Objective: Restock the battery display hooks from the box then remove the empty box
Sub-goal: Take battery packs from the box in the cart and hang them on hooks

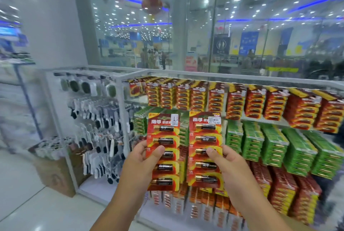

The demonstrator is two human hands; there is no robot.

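My left hand [142,158] grips a red battery card [163,137] with several black-and-gold cells, thumb on its front. My right hand [226,162] holds a second matching battery card [205,136], thumb on its front. Both cards stand upright side by side in front of the battery display [260,119]. The display's hooks hang full of red packs on the top row, green packs in the middle and red and white packs lower down. A brown cardboard box [55,175] stands on the floor at the left of the rack.
A rack of hanging socks [96,119] fills the section left of the batteries. Behind the display runs a glass wall [242,35] with a shop floor and people beyond. White tiled floor [22,203] lies at the lower left.
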